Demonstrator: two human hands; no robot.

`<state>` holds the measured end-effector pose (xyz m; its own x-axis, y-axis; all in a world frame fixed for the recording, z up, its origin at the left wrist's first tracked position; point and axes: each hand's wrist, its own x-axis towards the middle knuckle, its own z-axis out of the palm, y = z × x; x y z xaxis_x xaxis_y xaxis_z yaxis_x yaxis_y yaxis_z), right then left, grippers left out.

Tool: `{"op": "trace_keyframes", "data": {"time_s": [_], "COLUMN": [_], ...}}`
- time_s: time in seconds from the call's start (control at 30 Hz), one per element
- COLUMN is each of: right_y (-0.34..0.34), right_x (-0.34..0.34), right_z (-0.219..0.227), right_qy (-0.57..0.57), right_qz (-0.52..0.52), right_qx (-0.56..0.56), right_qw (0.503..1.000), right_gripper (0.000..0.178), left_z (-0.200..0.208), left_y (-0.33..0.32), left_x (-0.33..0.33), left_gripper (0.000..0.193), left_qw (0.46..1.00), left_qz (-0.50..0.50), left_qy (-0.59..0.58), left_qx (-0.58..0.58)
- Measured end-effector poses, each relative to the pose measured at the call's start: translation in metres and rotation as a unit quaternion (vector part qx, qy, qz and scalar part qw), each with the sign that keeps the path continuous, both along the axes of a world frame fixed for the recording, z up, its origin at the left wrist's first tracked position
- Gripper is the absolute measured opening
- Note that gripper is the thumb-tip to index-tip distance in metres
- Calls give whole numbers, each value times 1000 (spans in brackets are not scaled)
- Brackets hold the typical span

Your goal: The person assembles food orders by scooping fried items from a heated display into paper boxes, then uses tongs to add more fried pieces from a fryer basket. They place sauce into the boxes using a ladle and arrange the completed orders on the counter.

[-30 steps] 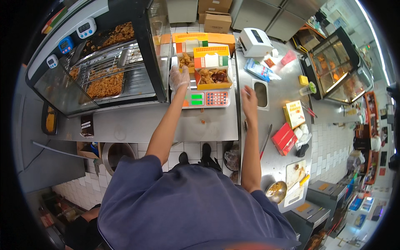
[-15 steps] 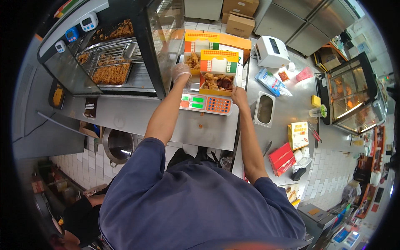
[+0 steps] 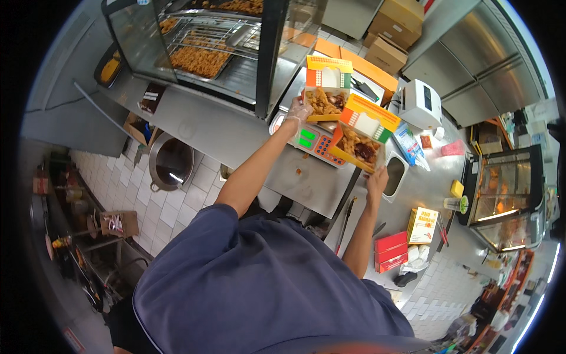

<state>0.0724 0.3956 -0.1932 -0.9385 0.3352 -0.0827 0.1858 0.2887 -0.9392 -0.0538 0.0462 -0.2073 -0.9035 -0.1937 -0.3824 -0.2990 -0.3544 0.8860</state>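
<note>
My left hand (image 3: pixel 296 111), in a thin clear glove, holds the near left corner of an open orange food box (image 3: pixel 322 105) filled with fried pieces; that box rests over a digital scale (image 3: pixel 308 140) with a green display. My right hand (image 3: pixel 375 179) grips the lower edge of a second open orange box (image 3: pixel 359 144) of fried food, tilted and lifted to the right of the scale. Both boxes have their lids standing up.
A glass warming cabinet (image 3: pixel 200 47) with trays of fried food stands at the left on the steel counter (image 3: pixel 236 133). A white printer (image 3: pixel 420 104), cardboard boxes (image 3: pixel 389 53), red and yellow packs (image 3: pixel 407 236), tongs (image 3: pixel 344 224) and a floor pot (image 3: pixel 171 162) surround me.
The single box on the scale is now two: my right hand has lifted a second box off to the right. The view has shifted left and closer.
</note>
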Motion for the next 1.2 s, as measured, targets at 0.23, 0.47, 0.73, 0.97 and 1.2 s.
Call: {"op": "trace_keyframes", "data": {"time_s": [0.23,0.47,0.73,0.97,1.2], "right_y": [14,-9,-151,-380,-633], "right_x": [89,127,112,111,205], "right_z": [69,142,167,114,50], "right_qy": [1,-20,-18,-24,-60], "right_qz": [-21,11,194,267,303], "right_qx": [-78,7,-40,-71,-142], "right_qw": [997,1000,980,961,940], "right_gripper": [44,43,45,48,45], "left_z": [15,27,25,-6,-21], "left_y": [-7,-48,-184,-374,-601], "left_x": [86,204,380,558,722], "left_gripper": [70,73,60,64,68], "left_qw": [986,978,958,928,887], "left_qz": [-2,-6,127,317,444], "left_qy": [-13,-47,16,60,5], "left_qx": [164,202,255,185,130]}}
